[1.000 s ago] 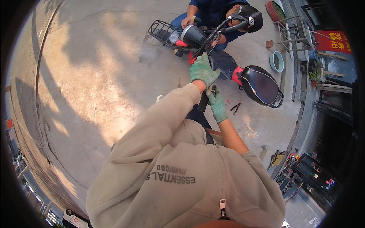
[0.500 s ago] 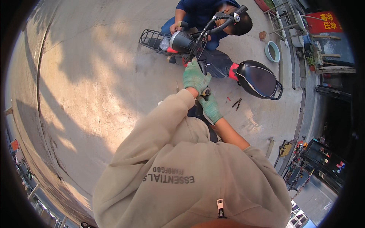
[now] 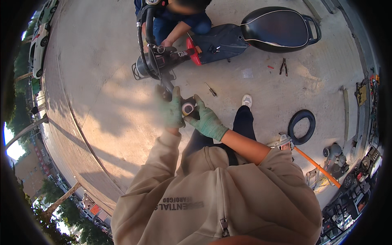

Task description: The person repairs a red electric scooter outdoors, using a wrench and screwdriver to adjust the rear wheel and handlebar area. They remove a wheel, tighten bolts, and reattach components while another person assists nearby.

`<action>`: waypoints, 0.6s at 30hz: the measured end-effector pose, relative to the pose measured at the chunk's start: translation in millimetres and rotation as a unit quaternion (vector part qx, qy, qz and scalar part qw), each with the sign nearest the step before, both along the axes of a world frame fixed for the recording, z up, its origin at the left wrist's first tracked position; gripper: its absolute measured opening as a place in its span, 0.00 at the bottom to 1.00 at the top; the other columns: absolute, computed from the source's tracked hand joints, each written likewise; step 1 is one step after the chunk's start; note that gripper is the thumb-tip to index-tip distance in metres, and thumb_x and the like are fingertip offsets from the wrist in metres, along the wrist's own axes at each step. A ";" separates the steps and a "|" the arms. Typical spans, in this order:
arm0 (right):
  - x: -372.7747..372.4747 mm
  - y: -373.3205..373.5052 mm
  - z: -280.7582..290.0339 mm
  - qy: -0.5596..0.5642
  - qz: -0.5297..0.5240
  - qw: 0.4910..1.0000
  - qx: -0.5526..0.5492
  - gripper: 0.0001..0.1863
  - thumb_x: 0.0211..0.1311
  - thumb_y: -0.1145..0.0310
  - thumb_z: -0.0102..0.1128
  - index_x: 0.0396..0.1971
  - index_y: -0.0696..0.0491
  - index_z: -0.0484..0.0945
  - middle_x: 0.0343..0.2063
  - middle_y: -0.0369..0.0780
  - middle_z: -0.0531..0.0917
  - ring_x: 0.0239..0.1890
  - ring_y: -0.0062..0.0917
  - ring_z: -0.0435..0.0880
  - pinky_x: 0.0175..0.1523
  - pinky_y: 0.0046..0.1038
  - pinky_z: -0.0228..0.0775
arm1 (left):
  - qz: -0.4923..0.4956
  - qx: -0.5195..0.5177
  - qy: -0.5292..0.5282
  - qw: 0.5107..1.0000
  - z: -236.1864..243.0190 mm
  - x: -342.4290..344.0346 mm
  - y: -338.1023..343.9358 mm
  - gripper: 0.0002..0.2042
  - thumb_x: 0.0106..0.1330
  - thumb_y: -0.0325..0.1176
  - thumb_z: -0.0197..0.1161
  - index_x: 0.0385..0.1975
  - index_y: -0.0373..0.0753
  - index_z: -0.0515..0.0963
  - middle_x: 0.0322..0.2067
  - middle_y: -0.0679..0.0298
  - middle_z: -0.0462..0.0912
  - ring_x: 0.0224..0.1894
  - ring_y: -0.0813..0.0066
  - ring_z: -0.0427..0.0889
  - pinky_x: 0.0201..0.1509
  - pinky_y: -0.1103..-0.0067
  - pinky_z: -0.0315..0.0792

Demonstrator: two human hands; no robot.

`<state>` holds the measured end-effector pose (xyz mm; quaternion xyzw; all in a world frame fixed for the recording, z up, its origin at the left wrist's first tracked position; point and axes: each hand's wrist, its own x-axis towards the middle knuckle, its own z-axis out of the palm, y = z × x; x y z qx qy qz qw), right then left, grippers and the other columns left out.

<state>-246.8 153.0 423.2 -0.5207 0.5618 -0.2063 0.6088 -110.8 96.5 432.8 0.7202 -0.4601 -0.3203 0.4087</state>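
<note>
An electric scooter stands in front of me, with its handlebar (image 3: 166, 83) reaching toward me. My right hand (image 3: 210, 123), in a green glove, curls thumb and fingers around the near end of the bar, by a dark part with a round, pale-ringed end (image 3: 188, 108). My left hand (image 3: 173, 111), also gloved, is beside that end, its fingers stretched upward and partly smeared by motion. Its palm side is hidden. Across the scooter a person in dark blue has a bare hand (image 3: 166, 43) at the front of the scooter near the headstock.
On the concrete lie a screwdriver (image 3: 211, 90), pliers (image 3: 283, 67) and a small red piece (image 3: 270, 67). A black tyre (image 3: 301, 126) lies at right, near an orange-handled jack (image 3: 316, 165). The scooter's seat (image 3: 275, 29) extends to the far right. Small tools rest on the footboard (image 3: 220, 47).
My view has swung, so the scooter sits farther left and higher. My left hand has come off the bar's middle and its fingers have straightened. My right hand stays at the bar's end.
</note>
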 end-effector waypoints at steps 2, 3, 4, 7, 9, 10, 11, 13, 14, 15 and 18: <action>-18.6 -0.7 -6.7 -0.061 0.031 0.996 -0.049 0.52 0.62 0.55 0.66 0.73 0.62 0.41 0.41 0.50 0.85 0.42 0.45 0.85 0.49 0.37 0.76 | 0.089 0.006 0.058 0.994 -10.4 -0.9 21.8 0.29 0.73 0.42 0.56 0.67 0.32 0.59 0.46 0.55 0.79 0.42 0.68 0.82 0.44 0.77 0.77; -29.2 -4.1 -14.8 -0.124 0.044 0.990 -0.046 0.49 0.64 0.56 0.65 0.73 0.61 0.43 0.41 0.48 0.85 0.40 0.42 0.86 0.48 0.37 0.77 | 0.083 0.021 0.065 0.994 -13.2 -3.3 41.8 0.28 0.75 0.45 0.53 0.66 0.32 0.60 0.48 0.55 0.79 0.48 0.67 0.80 0.50 0.76 0.75; -40.8 -4.8 -22.2 -0.171 0.047 0.983 -0.040 0.45 0.66 0.58 0.63 0.73 0.59 0.46 0.39 0.45 0.86 0.38 0.38 0.86 0.47 0.35 0.77 | 0.078 0.033 0.077 0.993 -14.3 -6.8 60.7 0.27 0.76 0.49 0.49 0.65 0.33 0.62 0.51 0.55 0.78 0.52 0.68 0.77 0.55 0.75 0.71; -84.1 3.2 -47.0 -0.225 0.032 0.974 -0.004 0.38 0.68 0.60 0.63 0.71 0.58 0.55 0.34 0.41 0.85 0.35 0.32 0.86 0.43 0.32 0.78 | 0.065 0.033 0.125 0.990 -17.0 -28.6 105.9 0.33 0.73 0.60 0.49 0.63 0.35 0.65 0.56 0.56 0.75 0.54 0.69 0.75 0.61 0.69 0.70; -105.9 3.8 -70.9 -0.225 0.035 0.974 0.001 0.35 0.68 0.60 0.62 0.68 0.58 0.59 0.33 0.41 0.85 0.34 0.32 0.85 0.43 0.31 0.78 | 0.038 0.025 0.092 0.995 -15.2 -39.5 118.5 0.35 0.71 0.62 0.51 0.63 0.35 0.65 0.56 0.58 0.74 0.56 0.69 0.74 0.62 0.68 0.69; -113.2 5.9 -82.1 -0.230 0.041 0.972 0.026 0.33 0.68 0.60 0.62 0.67 0.58 0.61 0.33 0.41 0.84 0.34 0.32 0.85 0.42 0.31 0.78 | 0.068 0.042 0.032 0.996 -11.5 -43.7 121.9 0.34 0.72 0.61 0.47 0.60 0.32 0.67 0.55 0.59 0.75 0.51 0.72 0.73 0.58 0.72 0.67; -117.9 6.7 -93.7 -0.218 0.027 0.975 0.022 0.27 0.68 0.61 0.62 0.62 0.58 0.67 0.32 0.41 0.84 0.34 0.32 0.85 0.42 0.31 0.77 | 0.081 0.046 0.032 0.995 -8.6 -47.1 121.9 0.32 0.74 0.58 0.49 0.63 0.35 0.65 0.59 0.56 0.73 0.59 0.66 0.71 0.66 0.66 0.65; -125.1 3.9 -119.7 -0.218 0.039 0.975 -0.001 0.25 0.68 0.62 0.62 0.60 0.57 0.68 0.32 0.41 0.85 0.34 0.33 0.85 0.43 0.31 0.77 | 0.075 0.041 0.027 0.996 -6.0 -53.1 115.5 0.28 0.77 0.51 0.49 0.68 0.37 0.60 0.64 0.52 0.69 0.68 0.61 0.69 0.74 0.59 0.63; -127.6 2.4 -132.5 -0.215 0.053 0.975 0.030 0.24 0.68 0.63 0.62 0.59 0.57 0.69 0.32 0.41 0.85 0.34 0.33 0.85 0.43 0.31 0.77 | 0.069 0.013 0.007 0.997 -8.6 -59.7 113.6 0.29 0.76 0.48 0.51 0.69 0.36 0.58 0.65 0.52 0.68 0.69 0.61 0.67 0.75 0.58 0.61; -129.9 -0.2 -146.2 -0.211 0.049 0.976 0.020 0.21 0.66 0.65 0.62 0.56 0.56 0.72 0.31 0.41 0.85 0.34 0.33 0.86 0.44 0.32 0.77 | 0.051 0.008 -0.045 0.998 -12.1 -68.1 113.5 0.30 0.75 0.46 0.53 0.69 0.35 0.57 0.65 0.52 0.66 0.70 0.61 0.66 0.75 0.57 0.60; -132.5 -15.8 -196.7 -0.196 0.048 0.979 -0.005 0.19 0.66 0.66 0.61 0.54 0.56 0.75 0.31 0.41 0.85 0.35 0.32 0.86 0.44 0.32 0.77 | 0.031 -0.023 -0.155 0.987 -21.2 -87.3 114.9 0.33 0.70 0.39 0.58 0.70 0.31 0.55 0.63 0.52 0.67 0.67 0.62 0.67 0.76 0.56 0.57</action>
